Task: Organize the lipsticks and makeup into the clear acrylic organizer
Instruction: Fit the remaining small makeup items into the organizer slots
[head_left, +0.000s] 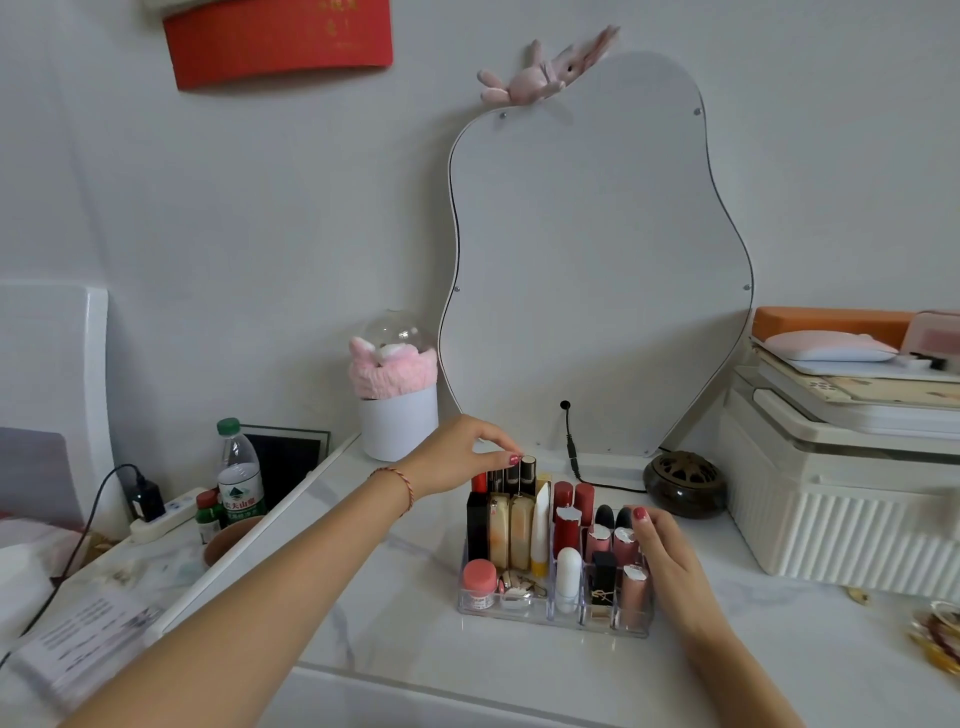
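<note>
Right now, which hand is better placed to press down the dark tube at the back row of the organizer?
The left hand: its fingertips already pinch the top of that dark tube. The right hand rests on the right side of the clear acrylic organizer, apparently steadying it.

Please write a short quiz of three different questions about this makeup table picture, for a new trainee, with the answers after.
1. True or false: the left hand pinches the top of a dark tube at the back of the organizer.
2. Where does the right hand rest? A) on the water bottle B) against the right side of the organizer C) on the mirror
3. Fill in: the small pink jar sits in the organizer's front ____ corner, as the picture shows it.

Key: 1 true; 2 B; 3 left.
</note>
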